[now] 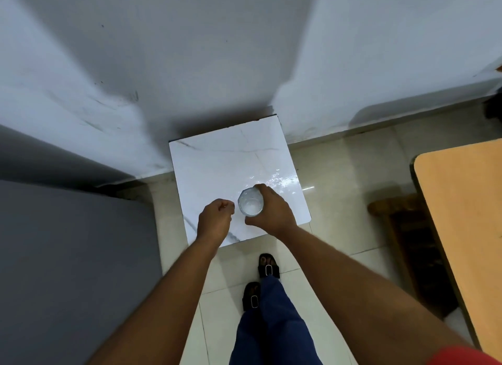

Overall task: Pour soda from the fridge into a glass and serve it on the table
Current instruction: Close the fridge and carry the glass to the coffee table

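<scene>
While the right hand (271, 212) wraps its fingers around a clear glass (250, 202) standing on a small white marble-topped table (217, 163), the left hand (216, 218) hovers beside it, curled closed and empty. Serving seems nearly complete; letting go comes next. A grey fridge (68, 256) stands left, a wooden table (461, 215) right; nothing blocks.

wooden table (467, 228): cut by right edge | glass (250, 201): far side behind right-hand fingers
</scene>
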